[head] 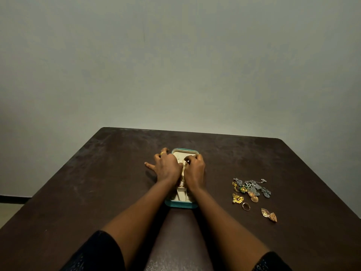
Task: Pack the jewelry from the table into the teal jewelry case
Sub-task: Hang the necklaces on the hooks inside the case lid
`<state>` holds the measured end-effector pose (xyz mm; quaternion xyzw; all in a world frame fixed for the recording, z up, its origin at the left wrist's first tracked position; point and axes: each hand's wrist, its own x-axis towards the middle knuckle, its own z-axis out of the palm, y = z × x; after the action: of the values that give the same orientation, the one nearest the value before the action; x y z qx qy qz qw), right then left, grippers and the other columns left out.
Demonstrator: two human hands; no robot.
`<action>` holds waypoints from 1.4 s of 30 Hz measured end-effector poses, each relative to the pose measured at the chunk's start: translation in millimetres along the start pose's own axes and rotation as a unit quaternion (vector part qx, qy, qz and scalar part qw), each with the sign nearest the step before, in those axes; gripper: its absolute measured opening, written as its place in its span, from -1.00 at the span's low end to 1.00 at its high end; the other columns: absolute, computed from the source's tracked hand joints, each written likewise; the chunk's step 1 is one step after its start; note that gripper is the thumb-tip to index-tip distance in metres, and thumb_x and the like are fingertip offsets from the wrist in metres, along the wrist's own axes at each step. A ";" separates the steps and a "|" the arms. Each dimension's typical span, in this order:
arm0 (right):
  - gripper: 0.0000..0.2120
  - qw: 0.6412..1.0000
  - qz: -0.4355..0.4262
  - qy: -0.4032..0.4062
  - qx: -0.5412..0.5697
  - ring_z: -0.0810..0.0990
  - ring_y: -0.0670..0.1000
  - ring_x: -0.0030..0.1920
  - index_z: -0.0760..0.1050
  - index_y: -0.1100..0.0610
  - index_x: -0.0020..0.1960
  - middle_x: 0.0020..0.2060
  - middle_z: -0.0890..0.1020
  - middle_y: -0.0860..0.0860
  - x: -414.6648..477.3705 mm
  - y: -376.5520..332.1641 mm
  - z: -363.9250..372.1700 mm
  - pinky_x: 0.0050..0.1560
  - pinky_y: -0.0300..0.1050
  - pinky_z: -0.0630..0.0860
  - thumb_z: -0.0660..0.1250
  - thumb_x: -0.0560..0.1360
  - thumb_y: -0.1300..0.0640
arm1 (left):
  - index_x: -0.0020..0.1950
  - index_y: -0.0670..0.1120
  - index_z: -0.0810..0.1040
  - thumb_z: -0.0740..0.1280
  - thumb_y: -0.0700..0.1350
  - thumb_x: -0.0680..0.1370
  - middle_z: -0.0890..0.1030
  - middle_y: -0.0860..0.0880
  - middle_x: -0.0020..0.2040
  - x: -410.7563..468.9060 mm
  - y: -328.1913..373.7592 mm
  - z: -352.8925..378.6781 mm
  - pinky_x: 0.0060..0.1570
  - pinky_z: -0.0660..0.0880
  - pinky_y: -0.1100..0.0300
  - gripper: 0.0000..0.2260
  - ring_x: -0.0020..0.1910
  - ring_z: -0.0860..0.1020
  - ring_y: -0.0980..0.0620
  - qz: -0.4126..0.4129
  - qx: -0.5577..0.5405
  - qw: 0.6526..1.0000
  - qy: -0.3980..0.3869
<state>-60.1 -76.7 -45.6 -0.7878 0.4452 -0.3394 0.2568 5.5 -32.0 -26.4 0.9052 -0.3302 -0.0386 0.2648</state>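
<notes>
The teal jewelry case (181,204) lies open in the middle of the dark table, its cream lining showing. Both hands rest over its far half. My left hand (166,166) covers the case's left side, fingers spread, a gold ring on one finger. My right hand (195,169) has its fingertips pinched on a thin gold chain (183,171) that runs down between the two hands into the case. Much of the case's inside is hidden by my hands. A heap of silver and gold jewelry (251,187) lies to the right on the table.
Near the heap lie a gold pendant (237,198), a plain ring (246,206) and a pair of gold earrings (269,215). The brown table (97,182) stands against a grey wall; its right edge runs close to the earrings.
</notes>
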 end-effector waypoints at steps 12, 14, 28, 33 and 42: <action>-0.77 0.999 0.010 -0.031 0.004 0.52 0.08 0.09 0.56 0.17 0.12 0.15 0.48 0.05 3.2 3.3 3.3 0.03 -0.13 0.43 0.19 0.55 0.25 | 0.01 -0.13 0.64 0.31 -0.11 0.52 0.36 -0.01 0.31 15.9 -1.6 -1.8 0.28 0.21 -0.16 -0.84 0.31 0.28 -0.10 -0.098 -0.118 0.988 0.011; -0.77 0.999 -0.002 -0.041 -0.006 0.52 0.09 0.13 0.56 0.19 0.15 0.18 0.48 0.08 6.9 2.0 1.8 0.10 -0.11 0.44 0.22 0.55 0.20 | -0.01 -0.12 0.65 0.30 -0.08 0.53 0.36 -0.03 0.29 20.3 -3.6 -6.5 0.22 0.24 -0.12 -0.83 0.29 0.27 -0.11 -0.095 -0.117 0.989 0.007; -0.77 0.999 -0.013 -0.031 -0.008 0.54 0.06 0.09 0.58 0.19 0.14 0.15 0.51 0.07 18.5 3.2 1.0 0.07 -0.13 0.45 0.24 0.55 0.19 | -0.08 -0.18 0.63 0.25 -0.14 0.58 0.62 -0.15 -0.04 47.1 -2.2 -13.8 -0.08 0.46 0.15 -0.81 -0.04 0.57 -0.06 -0.010 -0.214 0.974 -0.068; -0.79 0.998 -0.009 -0.058 0.004 0.61 0.09 -0.04 0.62 0.17 0.08 0.00 0.64 0.12 29.1 -9.9 3.1 -0.06 -0.08 0.52 0.27 0.53 0.15 | 0.06 -0.20 0.62 0.28 -0.12 0.57 0.64 -0.15 0.06 46.1 -3.2 -17.0 -0.10 0.40 0.21 -0.80 0.05 0.57 -0.06 0.022 -0.212 0.975 -0.062; -0.76 0.997 -0.046 -0.037 -0.057 0.61 0.14 0.02 0.62 0.11 0.11 0.03 0.64 0.13 39.9 -23.0 5.8 -0.02 -0.05 0.52 0.23 0.54 0.10 | 0.06 -0.17 0.62 0.28 -0.12 0.56 0.65 -0.14 0.05 46.3 -10.8 -22.0 -0.04 0.42 0.21 -0.82 0.05 0.58 -0.05 0.052 -0.194 0.979 -0.044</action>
<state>-28.6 -100.2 -20.9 -0.8331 0.4171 -0.2955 0.2113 53.1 -43.7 -8.1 0.8153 -0.3747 -0.1280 0.4226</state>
